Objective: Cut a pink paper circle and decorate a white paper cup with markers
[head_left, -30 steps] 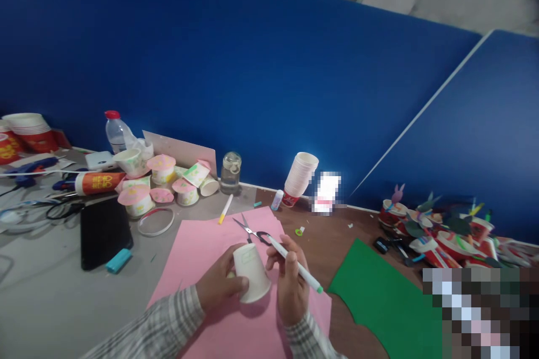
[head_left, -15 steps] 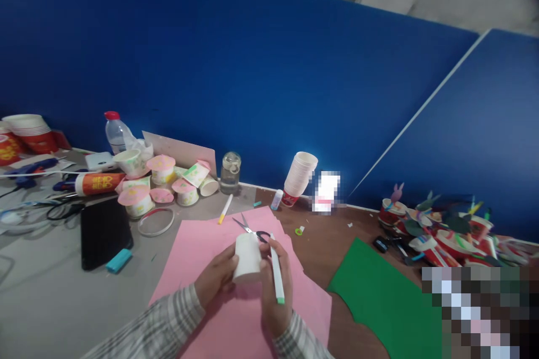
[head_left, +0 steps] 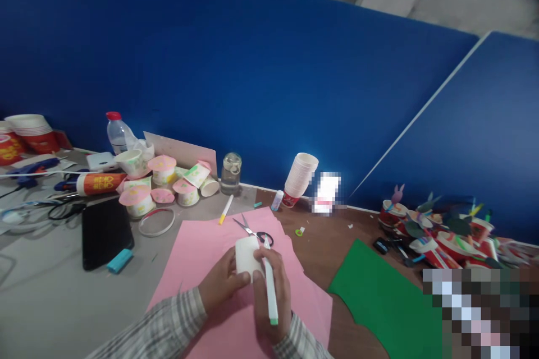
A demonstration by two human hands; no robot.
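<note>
My left hand is wrapped round a white paper cup held bottom-up over a pink paper sheet. My right hand grips a white marker with a green cap; its tip end rests against the cup's side. Both hands meet at the cup, low in the middle of the view. Black-handled scissors lie on the pink sheet just beyond the cup.
A green paper sheet lies to the right. A stack of paper cups, a glass jar and a yellow marker sit behind. Decorated cups, a black phone and a tape ring crowd the left. Craft cups pile right.
The cup has been turned from lying tilted to bottom-up. My right hand swung the marker from pointing right to lying along the hand, and closed in against the cup.
</note>
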